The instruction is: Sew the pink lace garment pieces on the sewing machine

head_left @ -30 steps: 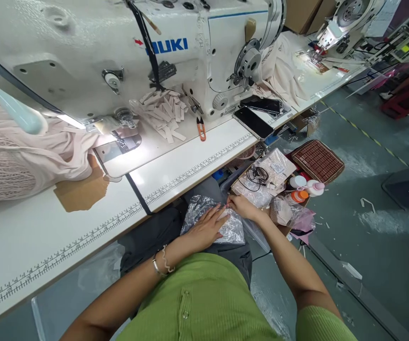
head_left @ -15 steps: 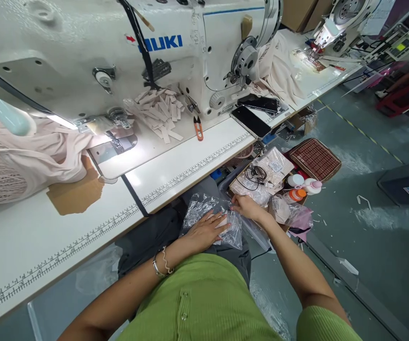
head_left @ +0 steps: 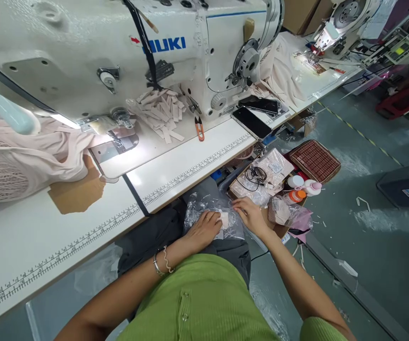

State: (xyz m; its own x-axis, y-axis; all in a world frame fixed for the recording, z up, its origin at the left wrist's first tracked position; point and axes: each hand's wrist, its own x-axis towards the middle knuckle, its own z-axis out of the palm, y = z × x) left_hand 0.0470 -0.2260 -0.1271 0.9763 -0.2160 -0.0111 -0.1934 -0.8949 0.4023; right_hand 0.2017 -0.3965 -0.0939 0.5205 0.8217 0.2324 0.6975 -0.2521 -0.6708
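A crumpled clear plastic bag with small pale labels inside lies on my lap, below the table edge. My left hand, with bracelets at the wrist, curls over the bag and pinches a small pale label. Just to the right, my right hand grips the bag's right edge with bent fingers. Both hands nearly touch over the bag.
A white JUKI sewing machine stands on the table, with pale fabric at the left, a heap of labels, orange snips and two phones. A box of packets and bottles sits on the floor at right.
My left hand has curled from lying flat on the bag into a pinch on a label. The right hand slid down toward it along the bag's edge.
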